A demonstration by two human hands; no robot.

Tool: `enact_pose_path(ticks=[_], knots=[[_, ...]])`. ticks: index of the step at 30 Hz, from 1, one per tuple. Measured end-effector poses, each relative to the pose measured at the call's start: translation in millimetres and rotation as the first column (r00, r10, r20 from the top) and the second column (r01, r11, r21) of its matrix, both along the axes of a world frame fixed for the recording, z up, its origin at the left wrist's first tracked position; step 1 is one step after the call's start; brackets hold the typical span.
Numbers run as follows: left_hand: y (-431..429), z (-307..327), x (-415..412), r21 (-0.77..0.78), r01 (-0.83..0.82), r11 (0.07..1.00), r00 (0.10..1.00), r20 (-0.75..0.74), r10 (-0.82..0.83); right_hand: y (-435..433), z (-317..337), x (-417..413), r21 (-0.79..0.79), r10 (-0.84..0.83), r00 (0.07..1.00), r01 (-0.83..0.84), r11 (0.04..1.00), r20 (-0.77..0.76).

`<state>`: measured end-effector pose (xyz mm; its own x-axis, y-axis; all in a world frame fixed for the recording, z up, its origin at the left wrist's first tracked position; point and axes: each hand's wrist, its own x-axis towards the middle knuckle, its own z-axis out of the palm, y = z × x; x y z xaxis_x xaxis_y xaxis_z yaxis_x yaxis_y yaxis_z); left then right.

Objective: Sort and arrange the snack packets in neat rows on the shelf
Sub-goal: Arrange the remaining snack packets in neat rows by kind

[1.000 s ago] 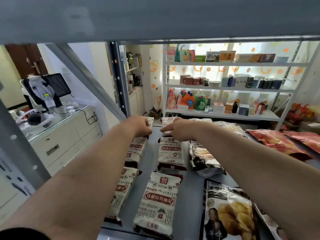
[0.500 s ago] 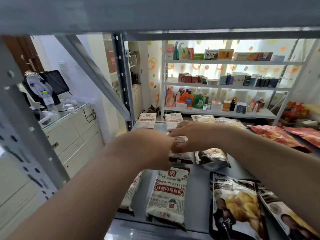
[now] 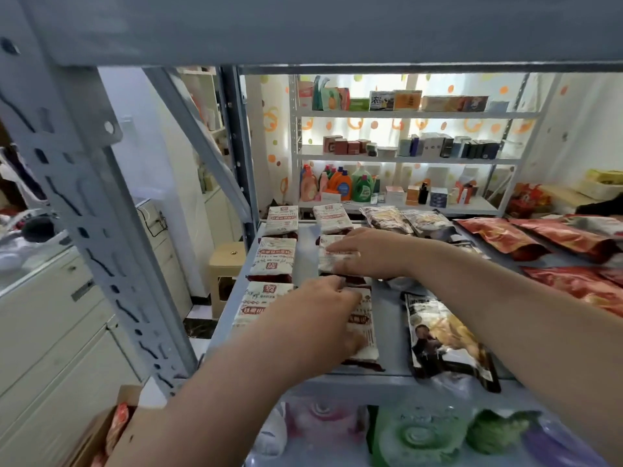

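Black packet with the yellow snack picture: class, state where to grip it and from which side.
Probably pinch its near short end, from the front: the black packet lies flat, lengthwise front to back, and that end reaches the front edge of the shelf.

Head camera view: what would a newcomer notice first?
Two hands work over white snack packets in columns on the grey shelf: the left hand grips the nearest packet, the right hand lies on the packet behind. Shiny red packets sprawl at far right.
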<state>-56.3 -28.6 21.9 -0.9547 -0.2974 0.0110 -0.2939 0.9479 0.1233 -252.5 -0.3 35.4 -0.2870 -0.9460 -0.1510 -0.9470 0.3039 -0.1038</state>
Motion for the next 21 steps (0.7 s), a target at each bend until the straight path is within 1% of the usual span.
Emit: enact_pose_path(ticks=[2,4,6,8,9,12,15,17,20,21], knots=[[-2,-2,16,-0.035,-0.028,0.999,0.995,-0.096,0.025,18,-1,17,-0.096,-0.029,1.000,0.029,0.995,-0.005],[-6,-8,35,-0.082,-0.121,0.989,0.988,-0.108,0.112,47,-6,44,-0.162,-0.055,0.997,0.063,0.985,0.054],[-11,-18,52,-0.104,-0.204,0.973,0.978,-0.060,0.199,77,-15,74,-0.098,-0.060,0.991,0.072,0.993,0.118],[-17,-32,62,-0.094,-0.242,0.966,0.970,-0.019,0.241,95,-27,94,-0.009,-0.053,0.993,0.054,0.999,0.102],[-20,-38,64,-0.073,-0.250,0.965,0.968,-0.021,0.249,98,-31,97,0.008,-0.054,0.995,0.053,0.999,0.081],[-26,-50,64,-0.021,-0.262,0.965,0.964,-0.053,0.261,102,-36,94,-0.023,-0.083,0.995,0.084,0.996,0.051],[-24,-51,62,-0.046,-0.279,0.959,0.959,-0.065,0.276,103,-37,88,-0.037,-0.081,0.996,0.083,0.996,0.038],[-17,-45,60,-0.063,-0.286,0.956,0.954,-0.110,0.278,104,-33,89,-0.041,-0.066,0.997,0.067,0.997,0.028],[11,-35,47,-0.030,-0.216,0.976,0.949,-0.243,0.202,122,-23,81,-0.165,-0.079,0.996,0.083,0.983,0.035],[22,-34,41,-0.049,-0.175,0.983,0.948,-0.278,0.155,133,-21,74,-0.223,-0.104,0.994,0.109,0.969,0.035]])
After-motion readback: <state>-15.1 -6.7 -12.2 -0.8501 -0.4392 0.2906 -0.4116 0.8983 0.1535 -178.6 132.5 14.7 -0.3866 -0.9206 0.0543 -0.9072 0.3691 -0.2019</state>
